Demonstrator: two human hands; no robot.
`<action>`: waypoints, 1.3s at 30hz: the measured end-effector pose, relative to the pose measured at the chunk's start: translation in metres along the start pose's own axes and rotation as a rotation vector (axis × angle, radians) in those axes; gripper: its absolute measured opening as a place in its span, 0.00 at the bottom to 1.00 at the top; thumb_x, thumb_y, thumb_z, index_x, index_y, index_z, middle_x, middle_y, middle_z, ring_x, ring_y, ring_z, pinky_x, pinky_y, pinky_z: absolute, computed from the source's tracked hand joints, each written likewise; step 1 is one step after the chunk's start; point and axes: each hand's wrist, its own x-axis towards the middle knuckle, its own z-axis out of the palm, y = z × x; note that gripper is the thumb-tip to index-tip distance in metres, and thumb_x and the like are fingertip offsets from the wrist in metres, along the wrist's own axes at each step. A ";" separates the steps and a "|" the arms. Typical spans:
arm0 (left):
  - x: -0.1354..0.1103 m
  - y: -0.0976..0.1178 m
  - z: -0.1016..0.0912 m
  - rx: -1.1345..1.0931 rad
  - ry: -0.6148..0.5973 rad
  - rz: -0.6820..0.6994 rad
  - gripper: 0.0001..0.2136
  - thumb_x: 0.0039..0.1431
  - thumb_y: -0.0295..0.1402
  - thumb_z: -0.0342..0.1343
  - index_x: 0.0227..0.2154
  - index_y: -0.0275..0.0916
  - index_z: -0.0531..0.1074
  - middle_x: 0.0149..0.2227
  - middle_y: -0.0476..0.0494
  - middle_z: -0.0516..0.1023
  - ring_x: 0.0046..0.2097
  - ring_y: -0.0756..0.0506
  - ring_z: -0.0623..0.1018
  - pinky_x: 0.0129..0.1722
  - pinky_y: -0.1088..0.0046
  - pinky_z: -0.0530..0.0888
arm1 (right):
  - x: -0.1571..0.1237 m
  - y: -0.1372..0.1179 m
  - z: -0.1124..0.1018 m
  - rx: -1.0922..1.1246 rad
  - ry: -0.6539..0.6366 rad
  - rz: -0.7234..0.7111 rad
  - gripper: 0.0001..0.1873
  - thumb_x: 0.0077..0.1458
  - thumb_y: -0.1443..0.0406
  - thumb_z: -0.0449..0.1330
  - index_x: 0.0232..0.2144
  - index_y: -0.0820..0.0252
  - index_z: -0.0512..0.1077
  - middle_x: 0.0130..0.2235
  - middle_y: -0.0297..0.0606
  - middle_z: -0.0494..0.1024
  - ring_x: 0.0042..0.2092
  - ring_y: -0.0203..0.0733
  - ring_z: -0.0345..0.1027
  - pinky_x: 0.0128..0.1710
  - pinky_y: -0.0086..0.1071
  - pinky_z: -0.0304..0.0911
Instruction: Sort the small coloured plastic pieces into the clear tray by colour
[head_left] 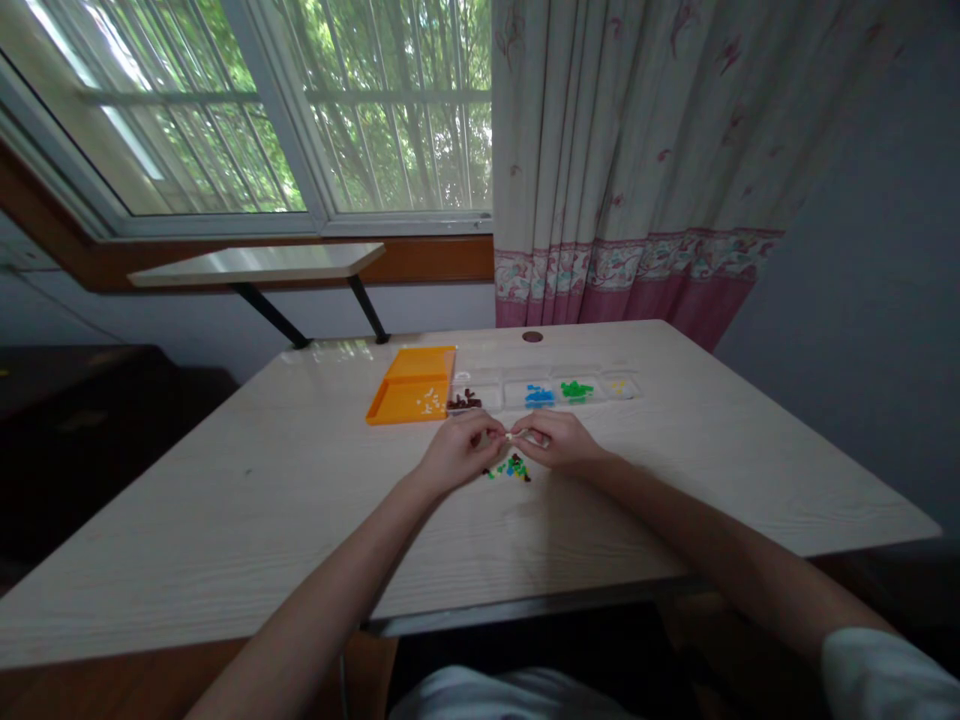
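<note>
My left hand [463, 447] and my right hand [559, 438] meet above the table with fingertips pinched together. Between them is a tiny pale piece [509, 436], too small to name. A thin whitish strand [534, 437] shows by the right fingers; whether it joins the piece I cannot tell. Just below the hands lies a small pile of mixed beads or bricks [516, 467], green, blue, yellow and dark brown. Behind the hands, dark brown pieces [465, 399], blue pieces [539, 396], green pieces [577, 391] and a few yellow pieces [619, 387] sit sorted in clear trays.
An open orange case [397, 400] with several white pieces [430, 402] stands left of the clear tray [491, 392]. A raised shelf [259, 263] on black legs is at the back left. The wooden table [300, 520] ends at a wall, window and curtain [600, 200].
</note>
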 end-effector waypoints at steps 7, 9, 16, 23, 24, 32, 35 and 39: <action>0.000 -0.002 -0.003 0.016 0.129 -0.032 0.06 0.54 0.33 0.51 0.29 0.36 0.71 0.28 0.47 0.72 0.26 0.53 0.67 0.26 0.79 0.64 | 0.001 0.001 -0.007 0.019 -0.089 0.067 0.09 0.54 0.64 0.54 0.34 0.60 0.71 0.26 0.34 0.71 0.27 0.32 0.63 0.30 0.25 0.59; -0.001 -0.002 -0.005 0.036 0.224 -0.060 0.07 0.55 0.33 0.51 0.30 0.36 0.71 0.28 0.47 0.72 0.26 0.53 0.67 0.25 0.79 0.64 | 0.000 0.003 -0.009 0.027 -0.152 0.071 0.08 0.53 0.64 0.54 0.33 0.60 0.72 0.26 0.34 0.72 0.28 0.33 0.64 0.31 0.25 0.59; -0.001 0.000 -0.010 0.064 0.407 -0.070 0.07 0.55 0.34 0.51 0.29 0.37 0.71 0.26 0.48 0.72 0.24 0.54 0.66 0.24 0.79 0.63 | -0.004 0.005 -0.012 0.066 -0.341 0.042 0.10 0.54 0.66 0.53 0.36 0.58 0.73 0.32 0.36 0.76 0.32 0.34 0.68 0.34 0.26 0.61; 0.000 0.004 -0.009 0.064 0.390 -0.034 0.06 0.55 0.33 0.52 0.29 0.37 0.71 0.26 0.48 0.72 0.25 0.54 0.66 0.24 0.79 0.63 | -0.003 0.004 -0.012 0.085 -0.377 0.032 0.11 0.52 0.68 0.53 0.36 0.57 0.73 0.34 0.35 0.76 0.35 0.35 0.69 0.37 0.26 0.62; 0.000 0.004 -0.009 0.063 0.390 -0.034 0.06 0.55 0.33 0.52 0.30 0.37 0.71 0.26 0.48 0.72 0.25 0.54 0.67 0.24 0.79 0.63 | -0.002 0.004 -0.013 0.081 -0.391 0.032 0.11 0.52 0.68 0.53 0.36 0.57 0.74 0.34 0.35 0.76 0.35 0.35 0.69 0.37 0.27 0.62; -0.001 0.004 -0.009 0.068 0.381 -0.021 0.07 0.56 0.34 0.51 0.30 0.37 0.71 0.26 0.48 0.72 0.25 0.53 0.67 0.25 0.78 0.63 | -0.002 0.003 -0.012 0.047 -0.431 0.052 0.11 0.53 0.68 0.53 0.35 0.58 0.74 0.34 0.36 0.76 0.36 0.35 0.69 0.36 0.27 0.62; -0.001 0.004 -0.009 0.068 0.373 -0.024 0.07 0.55 0.34 0.51 0.30 0.37 0.71 0.26 0.48 0.72 0.25 0.53 0.67 0.24 0.79 0.63 | -0.002 0.004 -0.011 0.057 -0.420 0.053 0.11 0.53 0.68 0.53 0.35 0.57 0.74 0.34 0.36 0.76 0.35 0.35 0.69 0.36 0.27 0.62; -0.001 0.000 -0.008 0.087 0.395 -0.042 0.07 0.55 0.34 0.52 0.29 0.37 0.72 0.26 0.48 0.72 0.25 0.53 0.67 0.25 0.79 0.63 | -0.002 0.005 -0.013 0.045 -0.461 0.072 0.11 0.54 0.67 0.52 0.36 0.58 0.74 0.35 0.37 0.76 0.36 0.36 0.69 0.37 0.27 0.61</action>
